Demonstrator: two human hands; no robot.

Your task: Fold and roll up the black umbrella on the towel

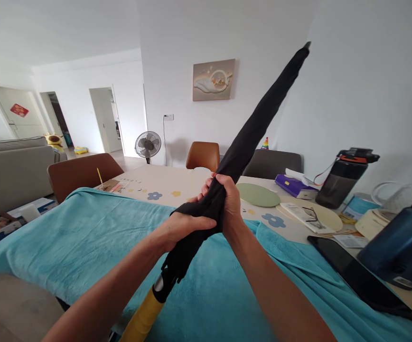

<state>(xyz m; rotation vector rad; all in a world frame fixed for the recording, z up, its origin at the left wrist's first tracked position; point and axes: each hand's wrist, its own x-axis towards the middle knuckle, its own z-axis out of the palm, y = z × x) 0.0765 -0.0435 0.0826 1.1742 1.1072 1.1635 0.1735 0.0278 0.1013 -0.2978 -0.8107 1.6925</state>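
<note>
A long black umbrella (250,135), folded and wrapped fairly tight, slants from the lower left up to its tip at the upper right. Its yellow handle (142,316) points down at the bottom edge of the view. My left hand (182,227) is closed round the bunched cloth in the lower part of the canopy, its thumb lying across the front. Just above and to the right, my right hand (229,199) grips the same fabric from the side. Below both, a turquoise blanket (120,237) covers the near part of the table.
At the right stand a dark drink bottle (344,178), a blue jug (401,242), a black tablet (359,275), glasses (311,216) and a purple tissue pack (294,185). A green placemat (259,194) lies beyond the hands. Chairs (202,156) and a fan (148,145) stand behind the table.
</note>
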